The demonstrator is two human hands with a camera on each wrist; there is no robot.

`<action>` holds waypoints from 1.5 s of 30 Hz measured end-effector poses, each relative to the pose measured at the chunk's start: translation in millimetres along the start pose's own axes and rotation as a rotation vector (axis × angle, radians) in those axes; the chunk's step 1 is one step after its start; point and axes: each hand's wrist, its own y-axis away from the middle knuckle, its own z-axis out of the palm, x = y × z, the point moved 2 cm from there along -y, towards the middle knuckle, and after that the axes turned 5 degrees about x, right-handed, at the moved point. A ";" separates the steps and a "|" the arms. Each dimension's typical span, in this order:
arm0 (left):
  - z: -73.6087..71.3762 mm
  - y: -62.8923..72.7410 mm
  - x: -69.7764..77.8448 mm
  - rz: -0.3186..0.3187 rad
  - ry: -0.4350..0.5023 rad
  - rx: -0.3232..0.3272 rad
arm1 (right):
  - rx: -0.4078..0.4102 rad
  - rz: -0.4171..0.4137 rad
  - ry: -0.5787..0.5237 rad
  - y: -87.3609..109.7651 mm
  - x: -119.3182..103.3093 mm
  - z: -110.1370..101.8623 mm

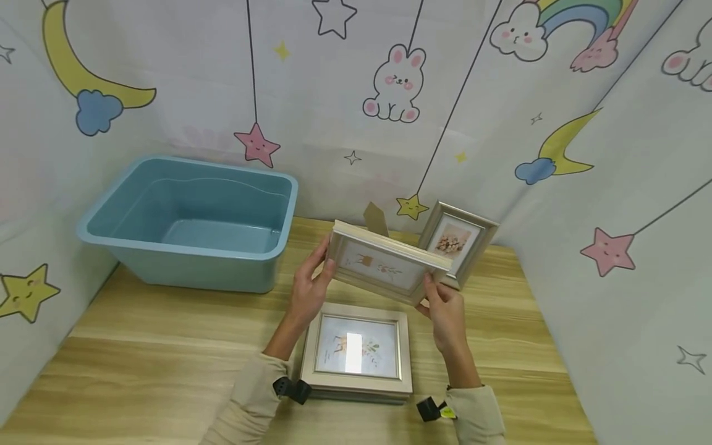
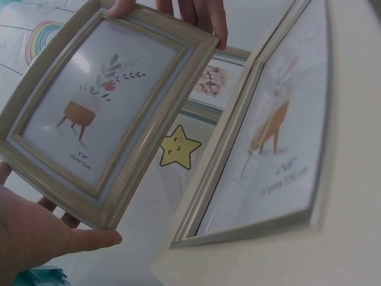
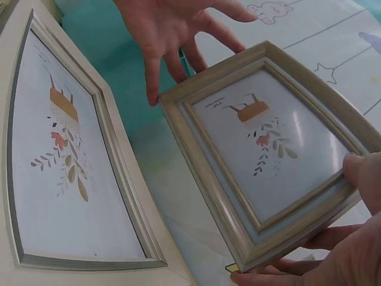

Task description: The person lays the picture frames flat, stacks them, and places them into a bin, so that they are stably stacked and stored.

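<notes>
A pale wood-toned picture frame [image 1: 384, 266], with a drawing of a plant in an orange pot, is held tilted above the table. My left hand [image 1: 308, 290] holds its left end, the thumb along the edge in the left wrist view. My right hand [image 1: 447, 315] pinches the other end, thumb on the front border [image 3: 354, 170] and fingers behind. A brown backing stand [image 1: 376, 218] juts up behind it. Below, between my forearms, a similar picture frame [image 1: 403, 352] lies face up, with layered edges showing beneath it.
Behind the held frame, near my right hand, a picture frame [image 1: 487, 238] with a flower picture stands tilted. A blue plastic tub [image 1: 194, 247] is at the back left of the wooden table [image 1: 139, 358]. Patterned white curtains [image 1: 322, 86] surround the table's back and sides.
</notes>
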 end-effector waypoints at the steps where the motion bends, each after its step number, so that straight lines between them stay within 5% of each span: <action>1: 0.1 0.1 -0.3 0.006 0.003 -0.003 | -0.005 -0.004 -0.003 -0.1 0.4 0.0; 20: -4.7 5.3 -2.8 0.104 0.051 -0.060 | 0.022 -0.124 -0.122 -3.5 13.3 -1.3; 27: -7.5 8.6 -5.0 0.086 0.026 -0.095 | 0.048 -0.203 -0.171 1.4 19.0 -0.9; 37: -5.7 5.4 -2.2 0.078 -0.086 -0.244 | 0.105 -0.374 -0.085 12.4 27.9 -10.0; 45: -5.9 -14.9 18.1 0.120 -0.040 -0.467 | -0.006 -0.478 -0.093 22.3 35.9 -14.5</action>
